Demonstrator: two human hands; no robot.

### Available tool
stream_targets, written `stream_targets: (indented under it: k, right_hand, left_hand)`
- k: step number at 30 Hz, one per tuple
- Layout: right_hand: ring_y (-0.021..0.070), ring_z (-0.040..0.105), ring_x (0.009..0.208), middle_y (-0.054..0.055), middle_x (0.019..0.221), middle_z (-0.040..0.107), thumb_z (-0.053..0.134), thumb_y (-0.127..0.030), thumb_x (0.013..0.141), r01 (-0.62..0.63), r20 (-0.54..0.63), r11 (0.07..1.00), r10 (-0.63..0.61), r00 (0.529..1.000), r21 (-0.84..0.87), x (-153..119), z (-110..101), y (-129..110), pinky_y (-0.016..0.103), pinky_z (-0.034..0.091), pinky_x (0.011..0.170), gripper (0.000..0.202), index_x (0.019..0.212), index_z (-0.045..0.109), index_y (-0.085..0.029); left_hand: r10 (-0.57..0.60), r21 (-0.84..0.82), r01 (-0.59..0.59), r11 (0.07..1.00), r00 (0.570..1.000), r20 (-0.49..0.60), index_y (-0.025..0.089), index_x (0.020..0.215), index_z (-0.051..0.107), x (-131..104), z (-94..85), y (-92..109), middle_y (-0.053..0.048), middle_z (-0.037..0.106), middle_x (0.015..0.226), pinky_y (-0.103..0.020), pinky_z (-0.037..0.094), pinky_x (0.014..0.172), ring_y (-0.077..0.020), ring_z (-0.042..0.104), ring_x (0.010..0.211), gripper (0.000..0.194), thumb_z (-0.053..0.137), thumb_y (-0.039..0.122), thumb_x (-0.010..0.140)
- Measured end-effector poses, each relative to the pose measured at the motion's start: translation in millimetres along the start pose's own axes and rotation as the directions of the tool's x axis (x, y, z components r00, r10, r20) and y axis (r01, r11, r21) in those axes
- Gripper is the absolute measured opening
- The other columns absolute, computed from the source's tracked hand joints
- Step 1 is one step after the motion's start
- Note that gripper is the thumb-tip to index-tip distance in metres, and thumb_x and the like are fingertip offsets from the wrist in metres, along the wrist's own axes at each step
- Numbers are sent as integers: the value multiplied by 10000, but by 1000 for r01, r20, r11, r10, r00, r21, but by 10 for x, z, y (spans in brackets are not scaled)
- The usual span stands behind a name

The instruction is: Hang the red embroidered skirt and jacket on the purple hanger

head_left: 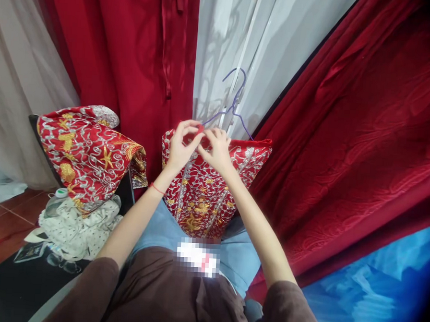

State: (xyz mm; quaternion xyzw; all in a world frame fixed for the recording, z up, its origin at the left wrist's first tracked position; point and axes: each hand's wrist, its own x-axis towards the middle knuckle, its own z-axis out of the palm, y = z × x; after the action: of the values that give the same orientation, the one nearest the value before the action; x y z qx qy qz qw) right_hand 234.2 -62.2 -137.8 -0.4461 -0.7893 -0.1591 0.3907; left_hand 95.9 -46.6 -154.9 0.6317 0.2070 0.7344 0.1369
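A red garment with silver and gold embroidery hangs over my lap from a purple wire hanger. At the garment's top edge, my left hand pinches a small piece of red fabric between thumb and fingers. Close beside it is my right hand, its fingers bent and its thumb tip near the same red fabric; whether it grips the fabric is too small to tell. The hanger's hook points up, and its lower part is hidden behind the garment and my hands.
Another embroidered red garment drapes over a dark chair back on the left. Below it lie a white dotted cloth bag, a bottle and sunglasses. Red curtains hang on both sides, with blue fabric at lower right.
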Motion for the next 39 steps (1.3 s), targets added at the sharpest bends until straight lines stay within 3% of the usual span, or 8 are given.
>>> stream_targets:
  k: [3,8,11,15,22,27,33,39]
  right_hand:
    - [294,429,1264,90,1264,593,475,-335,992,-4,-56,1000,5,998,15,-286,60,-176,486,335,1013,239,1127,664,-278]
    - [277,474,1244,101,1281,584,504,-340,974,-183,-89,945,214,973,270,-757,233,-386,484,364,1034,183,1052,654,-271]
    - [220,607,1029,94,1114,654,578,-421,916,-367,76,636,436,897,679,-822,411,-397,400,479,929,282,1130,574,-236]
    - [161,645,725,20,809,694,632,-510,842,-484,392,106,450,802,869,-786,601,-352,299,524,726,334,995,572,-219]
    - [143,624,595,-26,734,688,679,-502,807,-354,331,-71,561,759,932,-920,623,-388,299,532,663,302,893,554,-241]
    - [166,645,748,18,839,705,588,-499,880,-371,307,45,476,824,927,-1014,513,-495,326,527,796,282,817,646,-230]
    - [204,608,810,46,883,673,571,-425,920,-378,66,621,464,883,687,-1130,406,-575,348,500,807,221,896,702,-249]
    - [222,653,804,68,935,721,466,-375,983,-368,148,801,339,929,472,-1211,288,-604,334,488,781,257,1016,686,-246]
  left_hand:
    - [-191,-158,170,973,973,-129,247,1112,586,-451,-75,100,-46,675,1110,-315,518,963,-162,679,1013,323,724,361,843]
    - [-607,-411,480,775,747,-270,260,1050,598,-1155,-192,58,-16,696,980,-311,516,961,-160,684,980,318,721,423,807]
    - [-699,-452,568,688,686,-202,259,977,618,-1358,-173,-9,-2,674,866,-296,527,912,-152,676,903,277,707,440,787]
    - [-738,-480,621,620,670,-86,257,919,620,-1424,-140,-29,-2,666,819,-285,537,829,-155,680,834,249,722,425,767]
    - [-754,-407,648,643,630,-188,216,922,589,-1470,-316,-92,27,625,755,-251,513,803,-112,637,755,296,737,409,753]
    - [-690,-246,645,723,677,-255,224,931,566,-1515,-312,-142,12,650,796,-262,517,780,-135,642,770,370,815,341,684]
    - [-610,-210,582,786,785,-106,220,1001,698,-1433,-307,56,-76,717,1051,-352,496,1006,-221,661,1085,297,670,470,844]
    - [-682,-250,658,710,731,-16,204,963,758,-1116,-305,149,-83,747,980,-338,521,955,-206,697,971,363,646,531,854]
